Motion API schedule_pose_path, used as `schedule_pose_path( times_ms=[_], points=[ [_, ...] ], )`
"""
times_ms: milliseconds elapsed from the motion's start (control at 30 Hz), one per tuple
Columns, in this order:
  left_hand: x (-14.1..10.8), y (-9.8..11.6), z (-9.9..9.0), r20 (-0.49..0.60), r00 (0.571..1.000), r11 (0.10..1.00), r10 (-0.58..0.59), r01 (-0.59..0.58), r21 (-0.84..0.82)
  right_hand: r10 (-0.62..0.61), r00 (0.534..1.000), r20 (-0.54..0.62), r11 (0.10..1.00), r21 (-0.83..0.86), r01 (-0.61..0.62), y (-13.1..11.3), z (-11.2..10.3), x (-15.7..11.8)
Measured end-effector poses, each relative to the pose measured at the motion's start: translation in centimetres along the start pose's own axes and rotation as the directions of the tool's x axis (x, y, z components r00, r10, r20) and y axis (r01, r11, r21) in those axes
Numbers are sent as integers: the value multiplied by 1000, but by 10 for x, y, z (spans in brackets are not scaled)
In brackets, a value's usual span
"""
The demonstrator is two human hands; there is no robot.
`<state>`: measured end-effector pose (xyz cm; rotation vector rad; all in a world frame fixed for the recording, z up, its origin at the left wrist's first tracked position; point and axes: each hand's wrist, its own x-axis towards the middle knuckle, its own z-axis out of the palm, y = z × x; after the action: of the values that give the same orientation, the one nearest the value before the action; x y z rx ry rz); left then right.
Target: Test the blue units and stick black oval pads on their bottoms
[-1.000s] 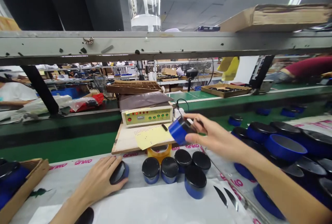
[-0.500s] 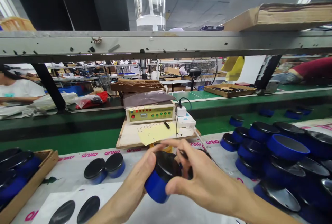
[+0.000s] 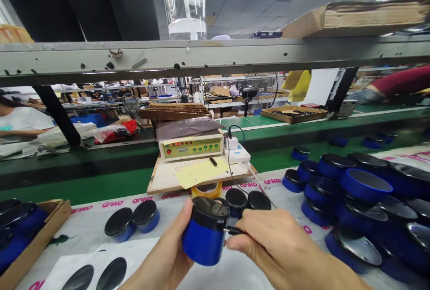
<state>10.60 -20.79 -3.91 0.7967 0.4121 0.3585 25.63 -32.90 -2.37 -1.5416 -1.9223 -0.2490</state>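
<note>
A short blue cylinder (image 3: 203, 240) with a glossy black top is tilted in my left hand (image 3: 168, 252), whose thumb and fingers wrap its left side. Small white lettering, apparently DC5V, marks its black band. In a pinch, my right hand (image 3: 275, 240) has a black cable plug (image 3: 235, 231). The plug's metal tip meets the cylinder's right side below the lettering; how far it sits inside cannot be made out. Just behind stand more black-topped cylinders (image 3: 235, 198) and a roll of yellow tape (image 3: 206, 190).
A cardboard box (image 3: 55, 223) of cylinders is at left, near a sheet with black discs (image 3: 112, 274). Many cylinders (image 3: 366, 185) are piled at right. Behind sit a yellow-fronted control unit (image 3: 191, 146) and a white power strip (image 3: 239, 153). A metal shelf beam (image 3: 215, 53) crosses above.
My right hand has left the cylinder's top and side and now pinches the cable plug against its side. The cylinder has turned, bringing the lettering into view. The camera view has shifted slightly.
</note>
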Motion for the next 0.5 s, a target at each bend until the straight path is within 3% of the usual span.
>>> schedule_pose_path(
  times_ms=[67, 133, 200, 300, 333, 400, 500],
  points=[
    [1, -4, -3, -14, 997, 993, 79, -78, 92, -14, 1000, -12, 995, -98, 13, -3, 0, -1],
    [2, -8, -7, -23, 970, 934, 243, -227, 275, -10, 1000, -5, 980, -197, 9, -6, 0, -4],
    [2, -11, -11, 16, 908, 791, 418, -373, 485, 9, 1000, 4, 963, -270, -7, -8, 1, -6],
    [0, -11, -16, 140, 836, 528, 531, -456, 716, 66, 996, 55, 973, -226, -52, -5, 4, -9],
    [-1, -11, -17, 198, 814, 420, 547, -471, 776, 110, 989, 99, 983, -161, -93, -3, 5, -9],
    [-3, -9, -18, 352, 729, 102, 587, -498, 861, 203, 959, 198, 978, 3, -207, 3, 10, -11],
    [-6, -10, -15, 586, 522, -420, 620, -410, 810, 222, 947, 232, 935, 224, -274, 10, 20, -14]
  ],
)
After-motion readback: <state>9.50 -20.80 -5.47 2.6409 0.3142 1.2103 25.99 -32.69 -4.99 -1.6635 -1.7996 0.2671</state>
